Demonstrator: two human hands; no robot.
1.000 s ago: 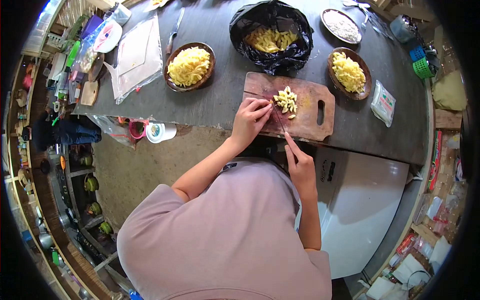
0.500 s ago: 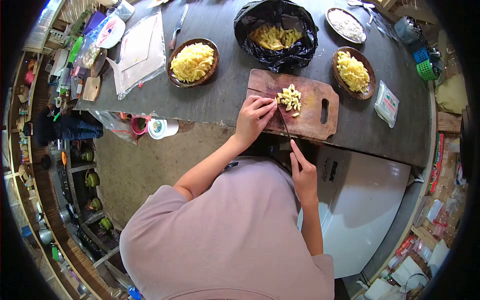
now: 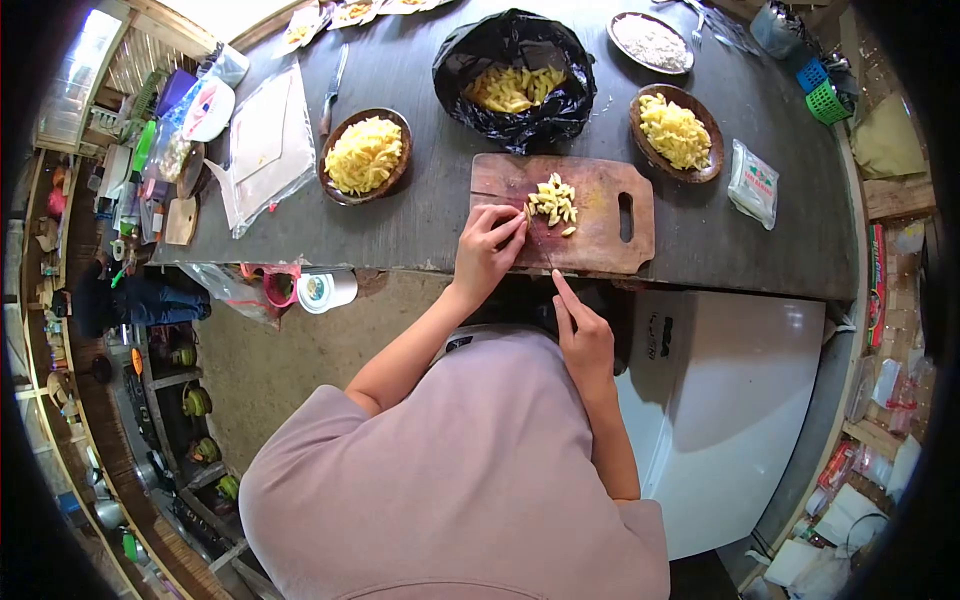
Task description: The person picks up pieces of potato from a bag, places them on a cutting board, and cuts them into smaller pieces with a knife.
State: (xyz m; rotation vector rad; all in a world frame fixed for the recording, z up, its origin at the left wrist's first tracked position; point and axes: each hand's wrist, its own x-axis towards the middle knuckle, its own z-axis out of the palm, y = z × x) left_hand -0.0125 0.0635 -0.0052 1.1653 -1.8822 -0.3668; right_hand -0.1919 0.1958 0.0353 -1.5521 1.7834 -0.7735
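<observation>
A wooden cutting board (image 3: 590, 248) lies at the near edge of the dark table, with a small pile of yellow cut pieces (image 3: 553, 200) on it. My left hand (image 3: 488, 252) is over the board's left side, its fingers pinched on a small yellow piece beside the pile. My right hand (image 3: 585, 340) is at the board's front edge, closed on a knife (image 3: 551, 263) with the index finger stretched along it. Only part of the thin blade shows, pointing toward my left fingertips. The handle is hidden in my palm.
Beyond the board stands a black plastic bag (image 3: 515, 130) holding yellow pieces. Brown bowls of yellow strips stand left (image 3: 365, 157) and right (image 3: 675, 133). A plate of white powder (image 3: 650, 42), a white packet (image 3: 753, 185) and another knife (image 3: 333, 95) lie around. A person (image 3: 140, 300) is at far left.
The view has tilted, so the table things appear further left and packets show at the back edge. Both hands stay at the board; less of the blade shows now.
</observation>
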